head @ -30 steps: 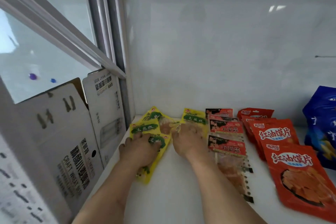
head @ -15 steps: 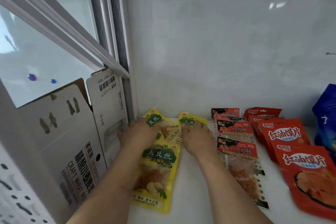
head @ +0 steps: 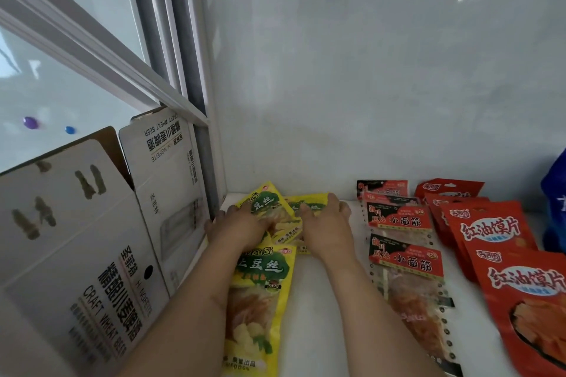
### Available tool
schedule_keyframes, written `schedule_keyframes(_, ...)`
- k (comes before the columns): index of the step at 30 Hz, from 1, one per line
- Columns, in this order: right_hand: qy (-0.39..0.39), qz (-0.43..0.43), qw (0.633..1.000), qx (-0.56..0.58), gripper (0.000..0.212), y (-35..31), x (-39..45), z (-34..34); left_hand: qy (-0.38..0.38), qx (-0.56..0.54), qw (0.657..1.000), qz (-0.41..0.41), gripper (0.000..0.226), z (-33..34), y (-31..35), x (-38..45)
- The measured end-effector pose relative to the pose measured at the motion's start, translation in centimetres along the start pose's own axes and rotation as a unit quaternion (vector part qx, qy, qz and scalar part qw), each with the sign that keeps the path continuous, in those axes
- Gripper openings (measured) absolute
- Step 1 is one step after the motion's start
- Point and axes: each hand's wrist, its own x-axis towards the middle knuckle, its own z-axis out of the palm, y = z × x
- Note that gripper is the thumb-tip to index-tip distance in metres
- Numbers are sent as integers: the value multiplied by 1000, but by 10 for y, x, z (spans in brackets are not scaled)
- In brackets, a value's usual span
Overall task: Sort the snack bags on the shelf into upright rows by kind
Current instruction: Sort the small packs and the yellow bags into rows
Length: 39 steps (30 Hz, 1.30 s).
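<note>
Two hands' fingers (head: 335,202) rest on yellow bags (head: 275,211)

Yellow snack bags (head: 260,294) with green labels far left, red-and-black packs (head: 404,266) mid, solid red bags (head: 505,269) right, white shelf (head: 321,330).

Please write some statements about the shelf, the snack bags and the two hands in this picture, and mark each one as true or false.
1. Both hands, left hand and right hand, rest on the yellow bags. True.
2. The yellow bags stand in one upright row. False: they lie flat and overlap untidily.
3. The red bags lie right of the black-and-red bags. True.
4. A cardboard box stands at the shelf's right end. False: it is on the left.
</note>
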Motion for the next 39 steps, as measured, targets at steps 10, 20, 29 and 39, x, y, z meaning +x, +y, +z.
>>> schedule_keyframes(10, -10, 71, 992, 108, 67, 2, 3, -13, -68, -129, 987, 74, 82, -17, -11, -25)
schedule_keyframes(20, -22, 83, 979, 187, 25, 5, -2, -18, -39, -68, 997, 12, 113, -17, -8, -37)
schedule_keyframes(29, 0, 72, 967, 245, 16, 19, 13, -10, -36, -276, 960, 31, 92, -16, -8, -39)
schedule_keyframes(39, 67, 75, 939, 330, 12, -3, 23, -11, 19, -352, 935, 34, 71, -11, 1, -29)
